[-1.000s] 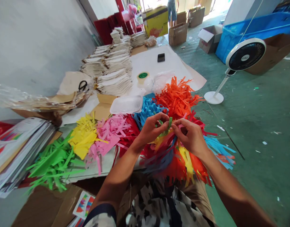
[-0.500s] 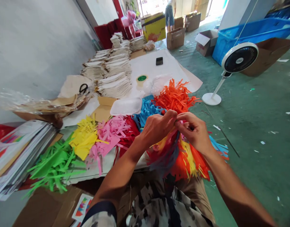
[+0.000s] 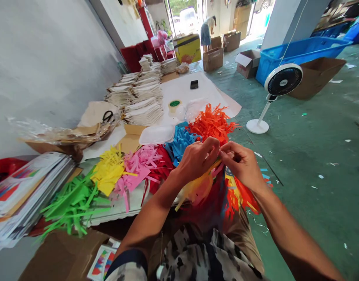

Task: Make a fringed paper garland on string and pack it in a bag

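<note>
L hand [image 3: 199,158] & R hand [image 3: 241,160] now meet, pinching top of multicolour fringed paper-like bundle [image 3: 204,187]; slim green strip now hidden, fingerwork prob. ongoing

A limp bunch of streamers [image 3: 212,191], thin and paper-like, hung from between the left hand's fingers [image 3: 211,145] and the right hand's fingers [image 3: 230,147], its pinched top mostly hidden by them. Yellow strips [image 3: 200,185] fanned out below the left fingers, pink strips [image 3: 217,170] showed just beneath both sets of fingers, and dark red and blue strips [image 3: 214,203] dropped lower in a blur. Below the right fingers, orange-red strips [image 3: 247,193] mixed with some yellow slanted outward, their lower ends loose and uneven.
</note>
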{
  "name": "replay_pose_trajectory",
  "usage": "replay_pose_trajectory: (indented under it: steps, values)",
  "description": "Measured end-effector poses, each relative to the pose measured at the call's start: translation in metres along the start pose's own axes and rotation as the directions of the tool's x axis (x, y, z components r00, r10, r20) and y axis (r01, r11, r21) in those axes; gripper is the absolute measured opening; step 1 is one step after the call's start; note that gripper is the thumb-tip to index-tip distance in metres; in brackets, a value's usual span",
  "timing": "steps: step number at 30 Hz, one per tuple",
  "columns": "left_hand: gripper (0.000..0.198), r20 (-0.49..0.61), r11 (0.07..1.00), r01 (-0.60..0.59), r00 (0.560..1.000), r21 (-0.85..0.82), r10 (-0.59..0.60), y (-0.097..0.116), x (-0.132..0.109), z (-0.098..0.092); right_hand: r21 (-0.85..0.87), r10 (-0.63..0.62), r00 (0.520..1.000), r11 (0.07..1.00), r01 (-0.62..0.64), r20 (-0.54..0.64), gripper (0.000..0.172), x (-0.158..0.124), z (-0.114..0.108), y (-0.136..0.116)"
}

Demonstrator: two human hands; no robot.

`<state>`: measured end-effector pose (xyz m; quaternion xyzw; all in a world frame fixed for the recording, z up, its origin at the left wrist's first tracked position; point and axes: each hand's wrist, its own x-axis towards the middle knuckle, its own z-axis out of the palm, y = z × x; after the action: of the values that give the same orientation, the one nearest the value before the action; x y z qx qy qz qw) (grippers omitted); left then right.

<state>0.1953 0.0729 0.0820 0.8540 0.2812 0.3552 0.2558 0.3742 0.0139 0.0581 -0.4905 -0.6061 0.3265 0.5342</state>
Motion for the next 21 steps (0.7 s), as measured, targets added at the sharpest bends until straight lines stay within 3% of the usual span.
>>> replay_pose_trajectory:
  steps: [2,5,6,8,12,17,19,21]
  values:
    - [0.029,0.021,0.956,0.085,0.996,-0.28,-0.083,0.0,-0.003,0.002,-0.061,-0.107,0.992,0.993,0.103,-0.063,0.015,-0.002,-0.002,-0.004]
    - [0.066,0.228,0.775,0.238,0.966,-0.585,-0.124,0.0,-0.007,0.007,-0.089,-0.218,0.972,0.974,0.21,-0.092,0.011,-0.004,-0.003,-0.009]
    - [0.069,0.306,0.744,0.285,0.945,-0.604,-0.113,0.0,-0.009,0.009,-0.074,-0.22,0.973,0.974,0.215,-0.073,0.011,-0.006,-0.003,-0.011]
    - [0.055,0.401,0.728,0.348,0.91,-0.591,-0.109,0.001,-0.012,0.014,-0.029,-0.2,0.98,0.979,0.2,-0.012,0.012,-0.009,-0.003,-0.016]
    - [0.032,0.492,0.71,0.445,0.856,-0.545,-0.159,0.007,-0.024,0.019,-0.006,-0.155,0.984,0.988,0.156,0.091,0.011,-0.02,-0.006,-0.031]
    - [0.027,0.632,0.68,0.583,0.742,-0.443,-0.224,0.019,-0.042,0.011,-0.19,-0.25,0.961,0.944,0.269,0.118,0.012,-0.036,-0.009,-0.048]
    - [0.024,0.644,0.664,0.578,0.742,-0.474,-0.187,0.024,-0.047,0.01,-0.14,-0.262,0.959,0.951,0.275,0.104,0.013,-0.039,-0.007,-0.049]
    - [0.019,0.683,0.678,0.561,0.721,-0.475,-0.118,0.03,-0.053,0.012,-0.013,-0.199,0.979,0.98,0.2,0.054,0.014,-0.04,-0.002,-0.048]
